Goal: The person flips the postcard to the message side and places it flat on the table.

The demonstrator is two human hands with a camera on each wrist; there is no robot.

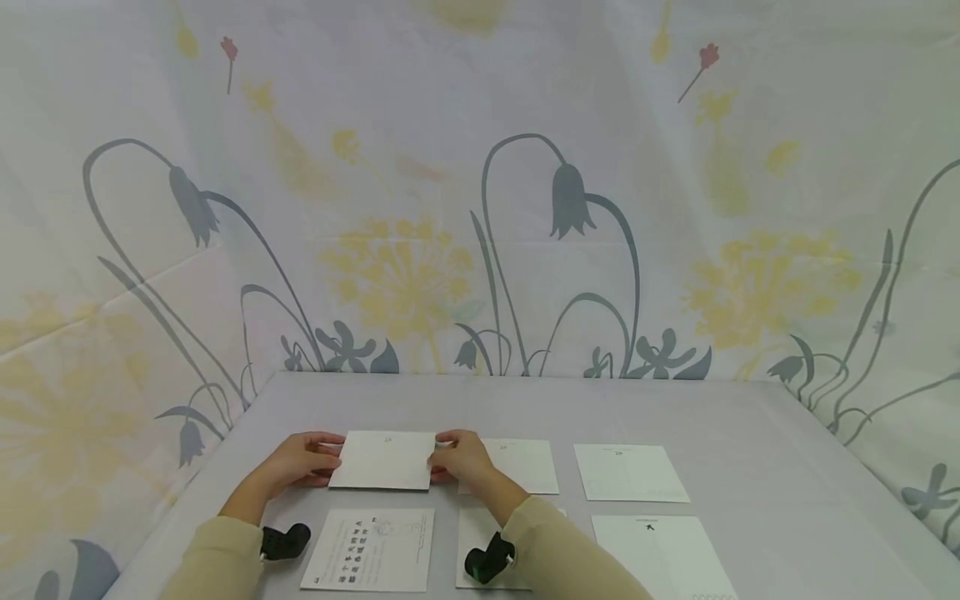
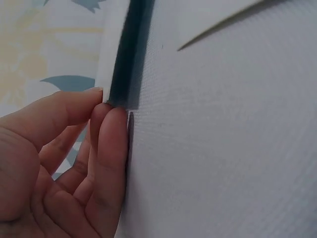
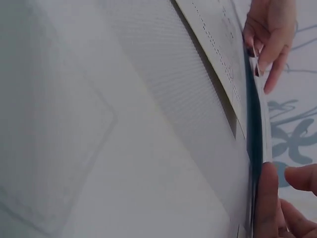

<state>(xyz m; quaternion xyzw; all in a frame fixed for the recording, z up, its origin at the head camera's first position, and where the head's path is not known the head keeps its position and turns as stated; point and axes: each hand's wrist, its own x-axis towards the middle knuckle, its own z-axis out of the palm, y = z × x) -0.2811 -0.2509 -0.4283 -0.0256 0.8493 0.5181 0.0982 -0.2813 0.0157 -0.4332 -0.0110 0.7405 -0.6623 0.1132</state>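
A white card (image 1: 384, 467) with a small mark near its top edge is held level between both hands, with a dark shadowed gap under it in the wrist views. At its left end, my left hand (image 1: 300, 460) pinches the edge, thumb on top and fingertips beneath. My right hand (image 1: 471, 462) holds the opposite end, its fingers (image 3: 267, 193) against the card's edge in the right wrist view. Just below the held card lies a card with black handwritten characters (image 1: 375, 550) and a faint drawing.
Another white card (image 1: 528, 467) lies partly behind the right hand, and one more (image 1: 630, 473) sits to its right. Nearer, a card (image 1: 471, 542) is partly covered by the right forearm; beside it is a card with an arrow mark (image 1: 660, 560). A floral curtain (image 1: 525, 275) backs the grey table (image 1: 750, 433).
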